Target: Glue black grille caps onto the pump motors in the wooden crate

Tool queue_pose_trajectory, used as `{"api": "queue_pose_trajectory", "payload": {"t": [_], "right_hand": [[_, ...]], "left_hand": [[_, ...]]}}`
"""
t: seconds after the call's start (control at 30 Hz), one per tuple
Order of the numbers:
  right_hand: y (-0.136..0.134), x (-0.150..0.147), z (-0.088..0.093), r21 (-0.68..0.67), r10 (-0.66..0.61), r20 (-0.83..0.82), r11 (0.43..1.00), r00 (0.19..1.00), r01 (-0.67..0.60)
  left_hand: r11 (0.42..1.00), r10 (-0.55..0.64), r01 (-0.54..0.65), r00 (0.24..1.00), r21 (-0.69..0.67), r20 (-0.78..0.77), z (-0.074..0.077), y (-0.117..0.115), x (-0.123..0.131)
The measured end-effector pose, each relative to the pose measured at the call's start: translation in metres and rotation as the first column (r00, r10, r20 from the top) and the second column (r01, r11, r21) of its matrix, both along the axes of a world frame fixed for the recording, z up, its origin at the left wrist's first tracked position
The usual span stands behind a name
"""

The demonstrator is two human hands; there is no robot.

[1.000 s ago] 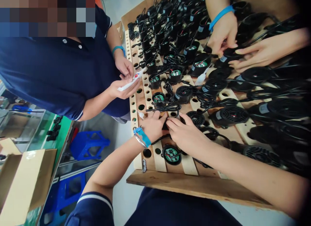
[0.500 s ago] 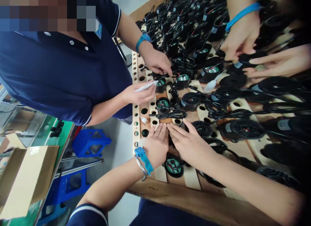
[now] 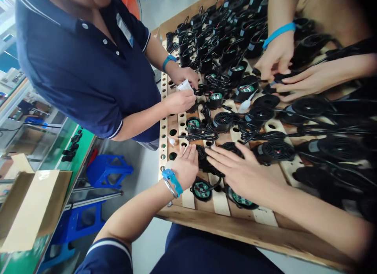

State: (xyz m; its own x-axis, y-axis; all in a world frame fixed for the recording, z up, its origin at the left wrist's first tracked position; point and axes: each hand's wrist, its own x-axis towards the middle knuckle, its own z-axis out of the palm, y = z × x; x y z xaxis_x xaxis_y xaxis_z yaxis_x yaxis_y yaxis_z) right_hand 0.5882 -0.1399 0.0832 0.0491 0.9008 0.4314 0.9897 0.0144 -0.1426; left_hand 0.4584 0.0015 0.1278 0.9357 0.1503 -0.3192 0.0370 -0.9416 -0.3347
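Note:
My left hand (image 3: 185, 168), with a blue wristband, lies flat with fingers stretched out on the wooden slatted rack (image 3: 219, 199). My right hand (image 3: 238, 168) is spread flat beside it, fingers apart. Between and under the two hands sits a black round part with its coiled cable (image 3: 206, 164). Just below the hands, two black round housings with green circuit boards rest in the rack, one (image 3: 201, 189) near my left wrist and one (image 3: 241, 198) under my right palm.
A person in a dark blue shirt (image 3: 88, 70) stands at the left edge of the rack, handling a white piece (image 3: 185, 86). Another person's hands (image 3: 282, 70) work at the upper right. Several black parts and cables cover the rack. A cardboard box (image 3: 26, 207) and blue stools (image 3: 106, 174) stand left.
Both my hands have opened out flatter and slid slightly toward me over the black part. The person on the left brought both hands together on the white piece.

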Motion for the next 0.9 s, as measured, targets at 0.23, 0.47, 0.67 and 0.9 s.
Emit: {"api": "queue_pose_trajectory", "payload": {"t": [0.23,0.47,0.67,0.9], "right_hand": [[0.026,-0.029,-0.016,-0.059,0.002,0.088,0.998,0.996,0.003],[0.029,-0.036,-0.012,-0.028,-0.043,0.122,0.999,0.992,0.047],[0.031,0.002,-0.001,-0.122,0.066,0.015,0.99,0.998,-0.064],[0.041,-0.002,-0.011,-0.106,0.055,0.19,0.994,0.98,-0.036]], "left_hand": [[0.999,0.006,-0.005,1.0,-0.043,0.031,-0.005,0.0,-0.004],[0.991,0.025,-0.021,0.999,-0.129,0.03,-0.005,0.004,-0.006],[0.981,0.067,-0.063,0.998,-0.182,0.016,-0.002,0.004,-0.008],[0.972,0.083,-0.092,0.995,-0.217,-0.05,0.012,0.003,-0.004]]}}
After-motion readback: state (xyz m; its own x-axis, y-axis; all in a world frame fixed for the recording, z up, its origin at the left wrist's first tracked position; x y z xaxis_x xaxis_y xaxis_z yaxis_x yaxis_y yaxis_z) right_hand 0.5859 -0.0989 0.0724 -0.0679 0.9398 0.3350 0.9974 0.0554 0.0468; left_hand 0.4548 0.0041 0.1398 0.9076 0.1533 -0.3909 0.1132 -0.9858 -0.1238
